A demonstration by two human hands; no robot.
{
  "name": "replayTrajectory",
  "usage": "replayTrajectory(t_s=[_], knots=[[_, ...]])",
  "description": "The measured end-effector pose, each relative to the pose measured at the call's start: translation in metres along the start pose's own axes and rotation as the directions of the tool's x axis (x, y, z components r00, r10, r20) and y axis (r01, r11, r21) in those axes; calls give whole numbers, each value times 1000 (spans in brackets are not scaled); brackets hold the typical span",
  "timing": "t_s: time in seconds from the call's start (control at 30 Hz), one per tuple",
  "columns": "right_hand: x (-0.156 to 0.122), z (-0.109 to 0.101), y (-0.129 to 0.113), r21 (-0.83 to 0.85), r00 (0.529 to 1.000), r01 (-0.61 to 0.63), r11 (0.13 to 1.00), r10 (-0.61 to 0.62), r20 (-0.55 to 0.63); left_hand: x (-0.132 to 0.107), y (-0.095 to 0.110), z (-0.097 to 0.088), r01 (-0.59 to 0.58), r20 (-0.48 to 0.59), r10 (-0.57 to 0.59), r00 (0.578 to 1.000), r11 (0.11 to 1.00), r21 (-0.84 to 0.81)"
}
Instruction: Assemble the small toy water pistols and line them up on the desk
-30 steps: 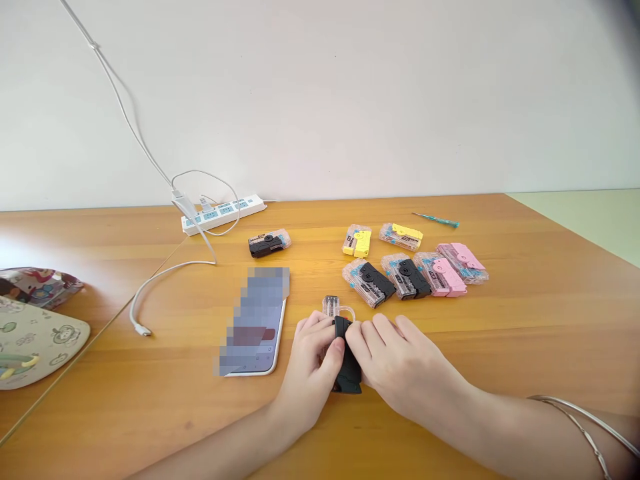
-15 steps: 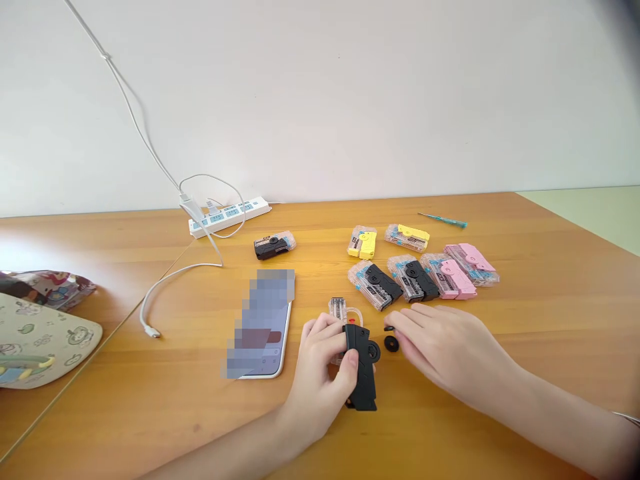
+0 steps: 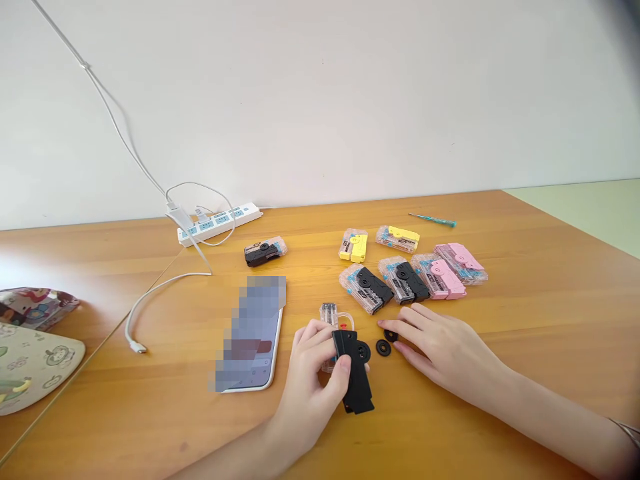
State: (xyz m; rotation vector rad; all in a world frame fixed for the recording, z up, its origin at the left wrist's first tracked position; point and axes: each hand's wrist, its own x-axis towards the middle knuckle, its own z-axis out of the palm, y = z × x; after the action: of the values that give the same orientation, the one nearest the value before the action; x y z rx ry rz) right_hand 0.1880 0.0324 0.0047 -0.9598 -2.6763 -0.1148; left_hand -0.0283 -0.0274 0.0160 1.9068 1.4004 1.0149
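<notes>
My left hand [image 3: 317,373] grips a folding toy pistol [image 3: 356,377] with a black side shell. The thumb presses on the shell, and a round black hub shows at its right edge. Beyond those fingers lies a clear plastic piece [image 3: 329,312] with a pale loop and a red spot, partly hidden. My right hand [image 3: 440,340] rests on the table with thumb and index finger on either side of a black ring-shaped disc [image 3: 391,336]. Close to the thumb, a second black disc [image 3: 383,348] lies flat.
Several folded toy pistols lie behind the hands: black [image 3: 366,289], yellow [image 3: 353,246] and pink [image 3: 440,277]. A teal screwdriver [image 3: 440,221] is farther back. To the left are a phone [image 3: 250,337], a white cable [image 3: 131,333], a power strip [image 3: 220,223] and a patterned pouch [image 3: 40,363].
The disc at my right fingers was edge-on and now shows its flat face beside the other one. My left hand still holds the toy pistol. The whole view has shifted slightly.
</notes>
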Motion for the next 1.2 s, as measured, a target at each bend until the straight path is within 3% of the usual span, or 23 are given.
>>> replayTrajectory(t_s=[0.13, 0.33, 0.5, 0.6, 0.7, 0.8, 0.9, 1.03, 1.2], knots=[[0, -1, -1, 82, 1000, -26, 996, 26, 10, 0, -2, 0, -1, -17, 1, 1000, 1000, 14], [0, 2, 0, 73, 999, -39, 997, 39, 5, 1, -2, 0, 8, -23, -8, 1000, 1000, 9], [1, -3, 3, 200, 995, -97, 975, 102, -11, 1, -1, 0, 12, -18, -12, 1000, 1000, -11], [2, -11, -4, 318, 996, -20, 948, 48, -79, -1, 0, 1, -59, -21, 59, 998, 998, -7], [-1, -19, -21, 520, 992, 76, 851, -11, -127, -4, 1, 4, -155, -30, 156, 987, 987, 38], [-5, -24, -40, 702, 990, 14, 712, 89, -110, -7, 3, 6, -231, -32, 235, 971, 969, 90], [-9, -23, -52, 774, 971, -46, 632, 209, -113, -9, 4, 7, -299, -37, 307, 951, 944, 139], [-10, -20, -55, 793, 961, -72, 605, 255, -108, -11, 5, 9, -368, -21, 381, 924, 905, 215], [-8, -18, -54, 762, 961, -65, 644, 246, -126, -11, 4, 10, -387, -40, 407, 912, 889, 244]])
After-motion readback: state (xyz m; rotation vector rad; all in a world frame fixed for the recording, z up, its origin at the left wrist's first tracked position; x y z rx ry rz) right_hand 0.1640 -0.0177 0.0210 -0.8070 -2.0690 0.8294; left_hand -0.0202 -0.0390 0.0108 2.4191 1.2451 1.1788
